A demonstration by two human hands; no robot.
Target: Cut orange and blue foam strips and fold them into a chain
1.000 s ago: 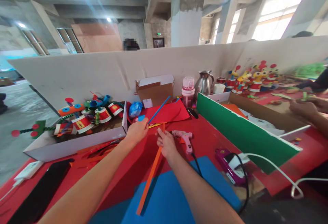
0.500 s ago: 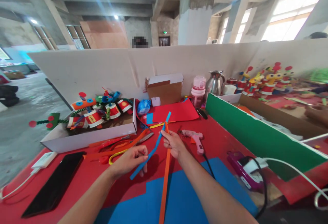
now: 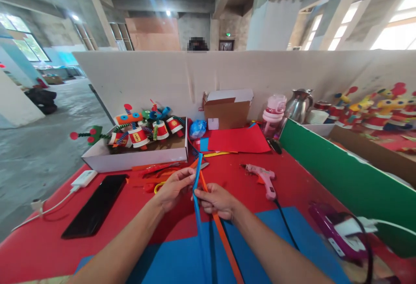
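Observation:
Over the middle of the table, my left hand [image 3: 177,186] pinches a narrow blue paper strip [image 3: 199,223] near its upper part. My right hand [image 3: 216,199] is closed on the blue strip and on an orange paper strip [image 3: 225,238], thumb on top. The two strips cross close to my fingers, and their lower lengths hang apart toward me. Whether they are joined there is hidden by my fingers. Below lies a large blue sheet [image 3: 169,253]. To the right of my hands rests a pink hot glue gun [image 3: 264,180].
A white box [image 3: 136,161] of paper-cup figures stands at the left behind a black phone [image 3: 95,206]. Scissors [image 3: 159,186], partly hidden, lie beyond my left hand. Red sheets [image 3: 240,139] lie at the back. On the right are a purple power strip [image 3: 331,232] and a green-sided box [image 3: 331,175].
My left hand has risen to the strips' crossing and pinches the blue strip. My right hand has come lower in view. The blue strip now hangs toward me; the view has turned left.

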